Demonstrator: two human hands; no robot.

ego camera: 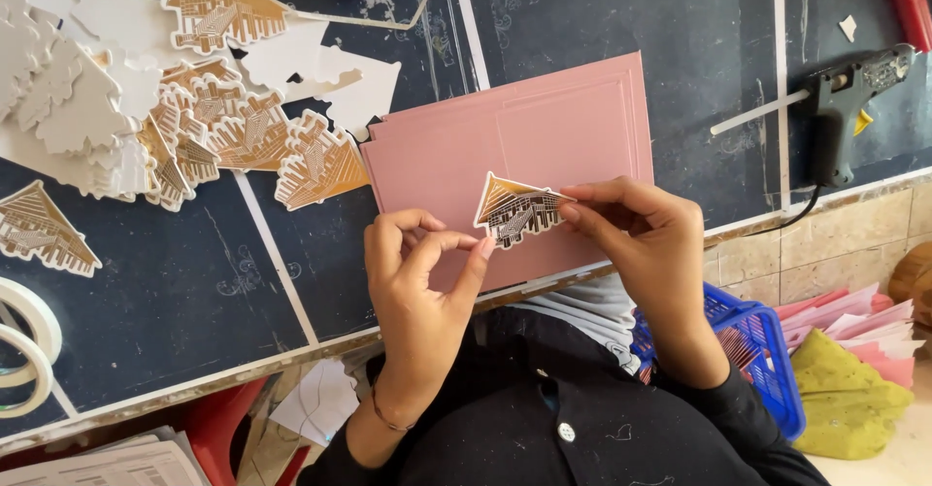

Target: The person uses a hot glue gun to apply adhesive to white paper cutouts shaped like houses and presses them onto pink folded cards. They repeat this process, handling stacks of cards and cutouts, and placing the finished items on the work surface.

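Pink card (456, 151) lies flat on the dark table (175, 292), and right above its lower half both hands meet on one small triangular cut-out (519, 209), printed in gold and brown with a white border. Right hand (646, 243) comes in from the right side, wrist bent, fingers folded inward, thumb and forefinger pinched tight on the cut-out's right corner. Left hand (417, 282) rises from below, forearm nearly upright in the frame, a thin bracelet at the wrist; its thumb reaches up to touch the cut-out's lower left edge while the forefinger curls over into a loop beside it, the other fingers tucked behind. So that hand is mostly closed, with only the thumb tip on the piece, and whether it actually grips is hard to tell. The cut-out is held just over the card, point up and leaning left. Up at the left, a heap of matching cut-outs (243, 136) sprawls among white offcuts (68, 88), well apart from the hands, and one more lies alone by the left edge. Tape rolls (24, 340) sit at the lower left corner. Over on the right, a glue gun (845, 107) rests on the table, and a blue basket (762, 350) stands below the table edge beside the right forearm.
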